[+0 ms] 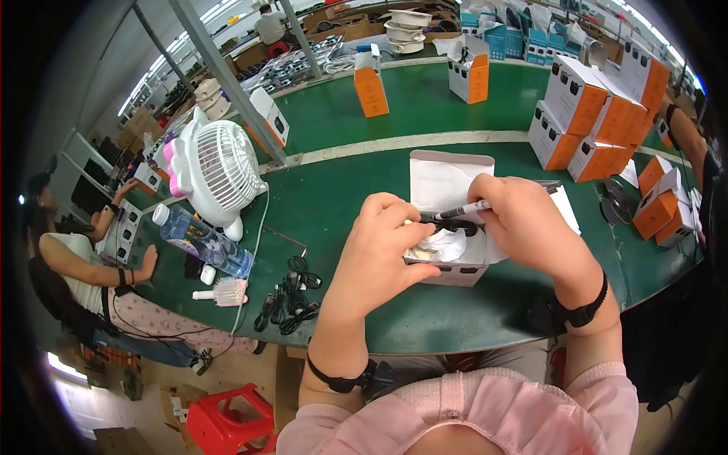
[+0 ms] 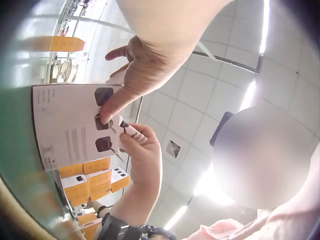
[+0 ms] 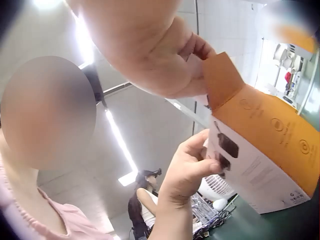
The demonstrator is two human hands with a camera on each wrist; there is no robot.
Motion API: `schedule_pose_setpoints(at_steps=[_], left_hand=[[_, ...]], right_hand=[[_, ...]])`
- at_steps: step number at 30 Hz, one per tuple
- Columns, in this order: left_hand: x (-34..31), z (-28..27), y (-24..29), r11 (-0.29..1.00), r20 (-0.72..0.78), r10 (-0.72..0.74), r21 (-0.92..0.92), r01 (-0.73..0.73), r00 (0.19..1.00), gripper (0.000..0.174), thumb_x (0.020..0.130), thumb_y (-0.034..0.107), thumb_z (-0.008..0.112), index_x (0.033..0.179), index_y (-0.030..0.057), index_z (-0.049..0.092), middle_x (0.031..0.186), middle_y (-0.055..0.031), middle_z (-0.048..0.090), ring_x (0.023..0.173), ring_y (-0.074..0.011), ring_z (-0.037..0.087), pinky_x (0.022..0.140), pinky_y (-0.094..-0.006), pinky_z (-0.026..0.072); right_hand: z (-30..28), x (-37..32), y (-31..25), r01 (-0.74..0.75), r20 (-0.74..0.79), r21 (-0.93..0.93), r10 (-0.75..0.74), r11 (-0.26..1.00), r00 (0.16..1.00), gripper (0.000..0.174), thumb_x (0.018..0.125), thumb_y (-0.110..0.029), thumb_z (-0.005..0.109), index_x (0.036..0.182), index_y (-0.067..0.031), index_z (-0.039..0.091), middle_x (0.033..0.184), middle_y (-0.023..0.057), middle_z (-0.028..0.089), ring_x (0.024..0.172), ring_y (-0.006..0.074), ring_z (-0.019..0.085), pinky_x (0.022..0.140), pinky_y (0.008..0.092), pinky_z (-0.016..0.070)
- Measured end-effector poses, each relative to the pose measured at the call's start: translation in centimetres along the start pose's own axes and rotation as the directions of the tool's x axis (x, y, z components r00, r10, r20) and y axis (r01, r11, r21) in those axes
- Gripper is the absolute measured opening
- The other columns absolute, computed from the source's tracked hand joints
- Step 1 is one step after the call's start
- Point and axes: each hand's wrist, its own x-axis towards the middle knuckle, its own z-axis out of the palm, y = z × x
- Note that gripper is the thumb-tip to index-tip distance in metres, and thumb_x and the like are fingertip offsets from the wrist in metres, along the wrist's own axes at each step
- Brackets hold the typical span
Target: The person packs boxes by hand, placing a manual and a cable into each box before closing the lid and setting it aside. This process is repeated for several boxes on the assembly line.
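Note:
An open white-and-orange carton [image 1: 457, 274] stands on the green table in front of me, its lid flap [image 1: 449, 180] raised at the back. Inside it lie a crumpled white wrapper [image 1: 446, 246] and a black cable [image 1: 456, 225]. My left hand [image 1: 371, 254] grips the carton's left side; in the left wrist view its thumb [image 2: 115, 107] presses the printed face. With my right hand [image 1: 523, 220] I hold a white-and-black marker pen [image 1: 466, 208] slanted over the opening, its far end close to the left fingers. The right wrist view shows the carton's orange side [image 3: 270, 125].
Stacked cartons [image 1: 576, 114] stand at the back right. On the left are a white fan [image 1: 224, 167], a water bottle [image 1: 205, 239], a hairbrush [image 1: 227, 292] and bundled black cables [image 1: 292, 296]. Another person [image 1: 80, 262] sits at the far left. A red stool [image 1: 231, 421] stands below.

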Motion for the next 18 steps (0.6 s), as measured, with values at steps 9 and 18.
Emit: schedule_pose_setpoints(at_steps=[9,18], left_hand=[[0.1,0.2,-0.2,0.994,0.025,0.068,-0.087,-0.066,0.997,0.048,0.046,0.02,0.086,0.089,0.0067,0.07,0.094,-0.0039,0.059,0.098,-0.0276,0.051,0.081,-0.0391,0.0453],[0.1,0.2,-0.2,0.995,0.003,0.035,-0.096,-0.035,0.999,0.047,0.046,0.019,0.086,0.088,0.0069,0.07,0.092,-0.0041,0.056,0.098,-0.0281,0.051,0.082,-0.0397,0.0443]], right_hand=[[0.9,1.3,-0.7,0.074,0.342,-0.076,-0.043,0.994,0.939,0.027,0.072,0.003,0.056,0.097,0.0031,0.047,0.098,0.0239,0.058,0.079,0.0375,0.061,0.067,0.0441,0.049],[-0.6,2.2,0.8,0.108,0.126,0.031,-0.111,0.994,0.986,0.007,0.072,-0.002,0.064,0.066,-0.002,0.06,0.075,0.0116,0.061,0.077,0.031,0.059,0.068,0.0397,0.0479]])
